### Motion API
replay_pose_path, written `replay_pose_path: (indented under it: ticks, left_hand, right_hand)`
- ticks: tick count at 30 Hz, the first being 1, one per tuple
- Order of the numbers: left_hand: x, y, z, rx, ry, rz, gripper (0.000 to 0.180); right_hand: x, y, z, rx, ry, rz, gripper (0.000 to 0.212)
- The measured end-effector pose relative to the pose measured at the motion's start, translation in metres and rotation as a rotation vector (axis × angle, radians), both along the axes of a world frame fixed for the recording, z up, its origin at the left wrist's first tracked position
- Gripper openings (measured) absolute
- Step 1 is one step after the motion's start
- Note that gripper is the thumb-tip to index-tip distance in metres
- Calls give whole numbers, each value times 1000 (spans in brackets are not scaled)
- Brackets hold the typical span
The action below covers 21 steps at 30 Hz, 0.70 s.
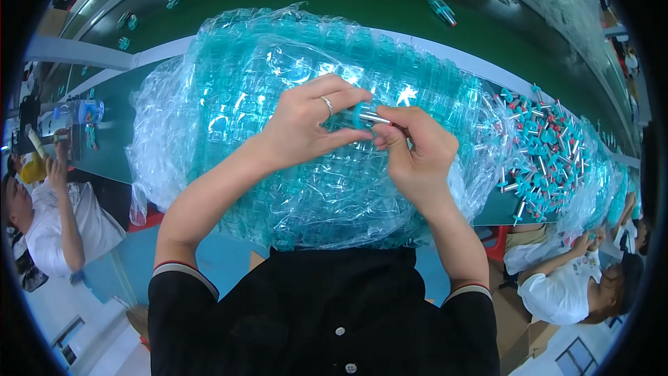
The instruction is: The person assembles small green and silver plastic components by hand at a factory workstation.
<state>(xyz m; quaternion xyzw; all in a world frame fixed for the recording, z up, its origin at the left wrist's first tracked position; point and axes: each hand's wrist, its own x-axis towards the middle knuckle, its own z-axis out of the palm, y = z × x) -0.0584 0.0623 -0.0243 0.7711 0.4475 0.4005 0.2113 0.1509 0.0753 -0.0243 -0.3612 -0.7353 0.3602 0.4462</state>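
Both my hands meet over a large clear plastic bag (pixel 306 198) packed with rows of teal transparent pieces. My left hand (pixel 303 122), wearing a ring, grips a small clear plastic piece with a teal rim (pixel 360 115) between thumb and fingers. From the other side, my right hand (pixel 421 146) pinches a slim silver tube (pixel 374 118) with a reddish end. The tube lies against the teal-rimmed piece; whether it sits inside cannot be made out. Fingers partly cover both parts.
A heap of teal, silver and red parts (pixel 550 157) lies to the right. Beyond the bag runs a green conveyor belt (pixel 390 0) carrying a few scattered pieces (pixel 442 11). People in white tops sit at left (pixel 76 216) and right (pixel 563 282). A bottle (pixel 90 111) stands at left.
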Motion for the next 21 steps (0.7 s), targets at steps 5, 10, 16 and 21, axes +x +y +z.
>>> replay_pose_path:
  ticks: [5, 10, 16, 21]
  left_hand:
    - [-1, 0, -1, 20, 18, -26, 51]
    - [-5, 3, -3, -54, -6, -35, 50]
    - [-3, 2, -10, -123, -1, -47, 50]
    - [-3, 2, -12, -127, -6, -56, 49]
  right_hand:
    - [3, 5, 4, 46, -60, 52, 17]
    - [5, 3, 0, 52, -91, 33, 16]
    - [3, 2, -10, 0, -33, 29, 17]
    - [1, 2, -14, -23, 15, 27, 18]
